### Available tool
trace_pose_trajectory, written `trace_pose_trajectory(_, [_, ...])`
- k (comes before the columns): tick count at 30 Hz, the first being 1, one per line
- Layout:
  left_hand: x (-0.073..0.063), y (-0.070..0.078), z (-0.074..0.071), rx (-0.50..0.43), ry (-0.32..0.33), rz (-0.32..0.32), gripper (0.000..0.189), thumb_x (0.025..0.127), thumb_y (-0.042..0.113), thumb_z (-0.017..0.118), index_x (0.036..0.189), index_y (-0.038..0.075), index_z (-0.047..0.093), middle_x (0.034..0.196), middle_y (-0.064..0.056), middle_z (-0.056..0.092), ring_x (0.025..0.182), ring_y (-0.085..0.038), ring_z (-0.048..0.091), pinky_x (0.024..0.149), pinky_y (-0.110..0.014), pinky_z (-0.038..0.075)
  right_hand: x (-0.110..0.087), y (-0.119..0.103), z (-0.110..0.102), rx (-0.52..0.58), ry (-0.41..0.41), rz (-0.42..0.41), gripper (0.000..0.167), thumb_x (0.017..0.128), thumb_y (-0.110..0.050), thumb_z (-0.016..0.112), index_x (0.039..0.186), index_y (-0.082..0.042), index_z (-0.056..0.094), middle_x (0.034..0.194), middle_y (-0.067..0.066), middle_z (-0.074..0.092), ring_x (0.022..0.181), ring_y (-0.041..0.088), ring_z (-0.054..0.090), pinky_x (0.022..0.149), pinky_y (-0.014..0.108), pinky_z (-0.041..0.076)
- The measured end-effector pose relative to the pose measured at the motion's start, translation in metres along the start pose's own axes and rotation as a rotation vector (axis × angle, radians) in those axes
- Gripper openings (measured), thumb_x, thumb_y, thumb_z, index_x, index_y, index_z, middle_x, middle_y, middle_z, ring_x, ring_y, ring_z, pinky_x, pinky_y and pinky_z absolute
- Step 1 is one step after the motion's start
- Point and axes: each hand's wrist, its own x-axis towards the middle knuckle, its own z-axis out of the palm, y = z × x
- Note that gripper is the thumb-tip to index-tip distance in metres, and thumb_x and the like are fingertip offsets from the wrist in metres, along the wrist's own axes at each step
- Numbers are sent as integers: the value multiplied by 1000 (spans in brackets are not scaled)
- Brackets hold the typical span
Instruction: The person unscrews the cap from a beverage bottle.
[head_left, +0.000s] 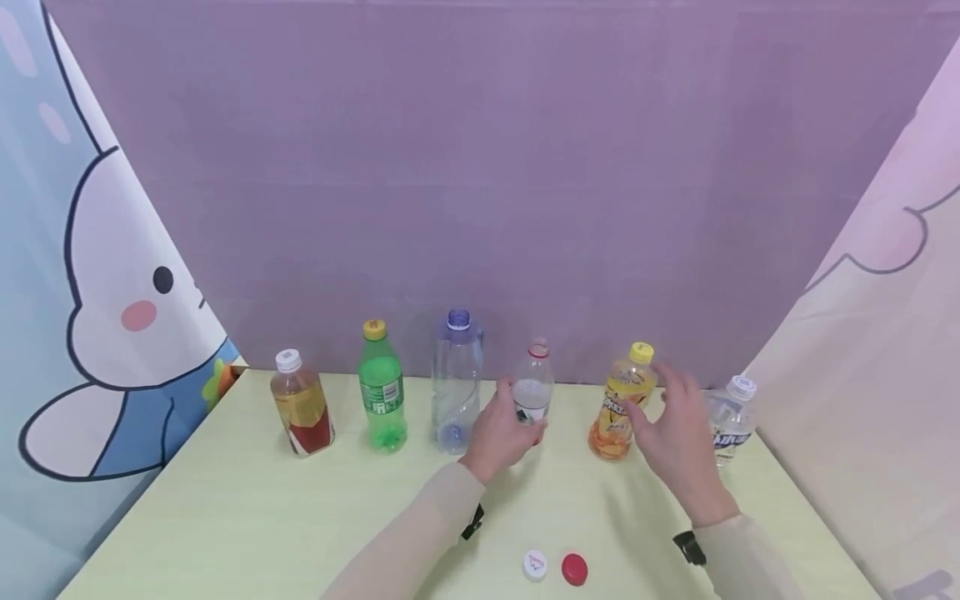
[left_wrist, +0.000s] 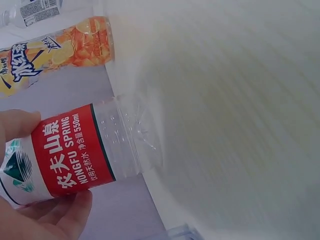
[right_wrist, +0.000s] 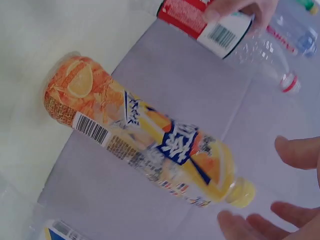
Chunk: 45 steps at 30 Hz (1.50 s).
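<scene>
In the head view my left hand (head_left: 498, 435) grips a clear red-and-white labelled water bottle (head_left: 533, 390) around its label. This bottle (left_wrist: 75, 150) stands upright with its base at the tabletop, and its neck, with a red ring, has no cap. My right hand (head_left: 681, 442) has thumb and fingers spread beside an iced tea bottle (head_left: 617, 408) with an orange-and-yellow label. From the right wrist, the fingers (right_wrist: 295, 150) show apart around the height of that bottle's yellow cap (right_wrist: 242, 192), holding nothing.
A white cap (head_left: 535, 565) and a red cap (head_left: 574, 569) lie at the table's front. Leftward stand a white-capped tea bottle (head_left: 302, 408), a green bottle (head_left: 383, 392) and a large clear bottle (head_left: 456, 383). Behind the right hand is another clear bottle (head_left: 731, 421). A purple curtain (head_left: 480, 183) backs the table.
</scene>
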Motion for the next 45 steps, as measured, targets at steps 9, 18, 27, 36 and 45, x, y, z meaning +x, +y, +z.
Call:
trace_pose_trajectory(9, [3, -1, 3, 15, 13, 17, 82, 81, 30, 86, 142, 7, 37, 122, -16, 66, 106, -31, 67, 90, -47, 54, 21, 17, 6, 127, -215, 308, 104, 90, -41, 78, 159, 4, 15, 155, 35, 29, 139, 54, 32, 108, 70, 31])
trace_pose_trajectory(18, [3, 0, 8, -9, 24, 25, 81, 82, 26, 86, 142, 7, 34, 126, -18, 63, 109, -33, 66, 92, -48, 54, 31, 32, 14, 253, -332, 451, 108, 91, -52, 72, 162, -3, 8, 157, 32, 30, 140, 52, 33, 109, 66, 34])
trace_pose_trajectory(27, [-4, 5, 4, 89, 45, -10, 82, 80, 29, 88, 140, 3, 38, 119, -21, 66, 103, -37, 69, 87, -50, 56, 30, 32, 17, 258, -337, 473, 98, 93, -51, 69, 160, -2, 17, 155, 31, 35, 138, 51, 37, 108, 65, 36])
trace_pose_trajectory(36, [-11, -1, 3, 113, 1, -46, 74, 83, 33, 85, 135, 0, 44, 117, -19, 64, 104, -35, 66, 87, -49, 56, 22, 22, 16, 239, -344, 441, 93, 94, -49, 69, 159, 0, 23, 152, 31, 38, 138, 49, 38, 106, 64, 40])
trace_pose_trajectory(45, [-29, 3, -22, 138, -71, -87, 69, 88, 26, 78, 136, -13, 48, 119, -27, 63, 108, -42, 64, 91, -53, 54, 17, 17, 11, 248, -363, 445, 94, 93, -54, 68, 159, -3, 25, 151, 26, 41, 136, 48, 41, 105, 64, 40])
